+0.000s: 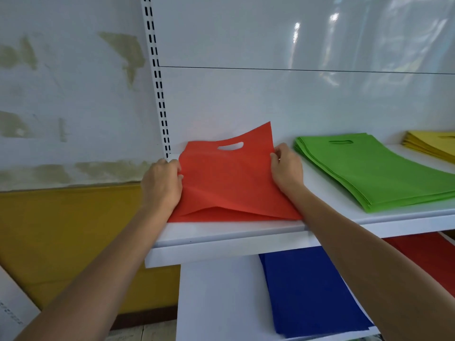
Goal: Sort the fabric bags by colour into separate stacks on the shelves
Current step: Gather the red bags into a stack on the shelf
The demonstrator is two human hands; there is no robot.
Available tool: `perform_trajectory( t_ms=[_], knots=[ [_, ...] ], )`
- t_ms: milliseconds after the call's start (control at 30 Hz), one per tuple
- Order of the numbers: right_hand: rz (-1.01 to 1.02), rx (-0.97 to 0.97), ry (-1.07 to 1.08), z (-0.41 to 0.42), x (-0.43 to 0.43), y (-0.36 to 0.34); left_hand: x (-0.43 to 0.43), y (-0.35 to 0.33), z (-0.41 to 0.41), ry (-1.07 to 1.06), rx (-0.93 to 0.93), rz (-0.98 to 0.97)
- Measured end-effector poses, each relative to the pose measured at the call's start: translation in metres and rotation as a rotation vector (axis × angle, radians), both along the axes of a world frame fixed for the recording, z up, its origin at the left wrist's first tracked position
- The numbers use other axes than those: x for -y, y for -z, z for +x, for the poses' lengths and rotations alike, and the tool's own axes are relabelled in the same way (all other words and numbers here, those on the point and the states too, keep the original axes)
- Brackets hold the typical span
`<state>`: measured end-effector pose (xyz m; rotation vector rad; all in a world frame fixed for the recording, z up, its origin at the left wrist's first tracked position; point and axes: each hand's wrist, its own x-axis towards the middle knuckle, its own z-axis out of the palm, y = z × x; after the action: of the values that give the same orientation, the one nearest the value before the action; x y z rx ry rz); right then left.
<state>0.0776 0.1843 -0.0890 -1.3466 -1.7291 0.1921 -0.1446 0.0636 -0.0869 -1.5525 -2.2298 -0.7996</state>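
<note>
The upper shelf (221, 239) carries three colour groups: an orange bag (229, 183) at the left end, a green stack (374, 173) near the middle and a yellow stack (428, 146) at the right edge of view. The lower shelf (216, 303) holds a blue stack (310, 291) and a red stack (428, 257).

Step in hand, as judged: placement of the orange bag on the upper shelf. The bag lies partly flat, with its handle end raised against the back panel. An orange layer shows under its near edge. Whether this is another bag cannot be determined.

The left hand (161, 185) grips the bag's left edge with curled fingers. The right hand (286, 168) pinches the right edge near the handle end.

The next move probably calls for lowering the handle end, squaring the edges and letting go with both hands.

Obstructions: the slotted upright (157, 77) borders the bag on the left. The green stack lies near on the right, apart from the bag. Sideways room is therefore limited.
</note>
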Motion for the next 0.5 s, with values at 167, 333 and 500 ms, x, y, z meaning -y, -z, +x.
perform_trajectory(
  t_ms=[167, 333, 500],
  knots=[
    [0.243, -0.043, -0.061, 0.0, 0.014, -0.013, 0.008, -0.005, 0.002, 0.035, -0.088, 0.192],
    [0.423, -0.131, -0.123, 0.034, 0.026, -0.059, 0.02, -0.018, 0.018, 0.135, -0.134, 0.326],
    [0.403, -0.179, -0.029, 0.134, 0.039, -0.074, 0.01, -0.035, 0.099, 0.344, 0.007, 0.32]
  ],
)
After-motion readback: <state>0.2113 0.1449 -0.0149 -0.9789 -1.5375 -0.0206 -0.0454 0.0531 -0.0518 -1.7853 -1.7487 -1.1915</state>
